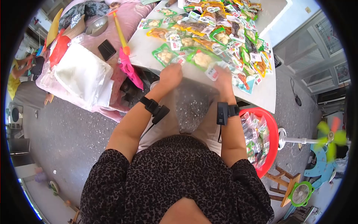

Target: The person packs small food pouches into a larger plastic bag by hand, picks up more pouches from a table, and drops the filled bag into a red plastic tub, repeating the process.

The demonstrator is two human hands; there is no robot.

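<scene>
A clear, green-edged food packet [201, 59] with pale chunks inside is at the table's near edge, slightly blurred. My left hand [171, 75] is closed, its fingertips pinching a white-labelled corner at the packet's left side. On the opposite side, my right hand [223, 77] grips the packet's lower right corner, beside a white label [212, 73]. Another green-edged packet [165, 55] lies just beyond my left hand. A blue-edged packet [243, 82] with reddish food rests to the right of my right hand.
Many sealed packets [220, 26] are heaped over the pale table [143, 48]. A red tub [274, 136] of packets stands on the floor at right, near a wooden stool [285, 184] and green fan [301, 194]. Left, a pink-covered surface holds white sheets [84, 72]. Another person [16, 76] is far left.
</scene>
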